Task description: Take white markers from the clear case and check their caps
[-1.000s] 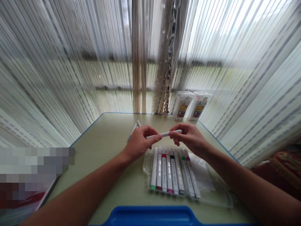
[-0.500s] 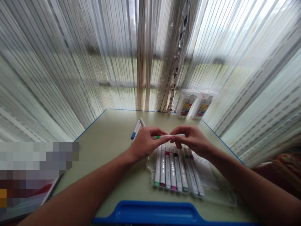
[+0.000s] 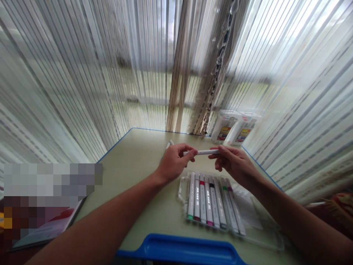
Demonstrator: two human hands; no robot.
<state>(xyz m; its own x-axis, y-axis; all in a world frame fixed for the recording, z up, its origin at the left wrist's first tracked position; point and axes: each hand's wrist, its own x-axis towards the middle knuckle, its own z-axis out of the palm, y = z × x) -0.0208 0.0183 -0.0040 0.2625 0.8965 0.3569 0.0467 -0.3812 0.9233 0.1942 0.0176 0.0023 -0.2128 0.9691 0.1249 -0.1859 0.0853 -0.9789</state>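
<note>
A white marker (image 3: 206, 151) is held level above the table between my two hands. My left hand (image 3: 176, 160) pinches its left end between thumb and fingers. At the other end, my right hand (image 3: 233, 162) grips it with thumb and forefinger. Below the hands lies a clear plastic case (image 3: 182, 197) with several white markers (image 3: 208, 202) side by side, their ends in green, red, pink, black and other colours. Another marker (image 3: 170, 144) rests on the table behind my left hand, mostly hidden by it.
Two upright clear marker packs (image 3: 224, 129) stand at the table's far right corner. The pale green table (image 3: 132, 154) has a blue rim and a blue tray (image 3: 190, 244) at its near edge. String curtains (image 3: 149, 84) hang behind. A blurred-out object (image 3: 46, 206) is at the left.
My hands have moved slightly apart and up, turning the marker so its green band no longer shows. The whole view has shifted a little.
</note>
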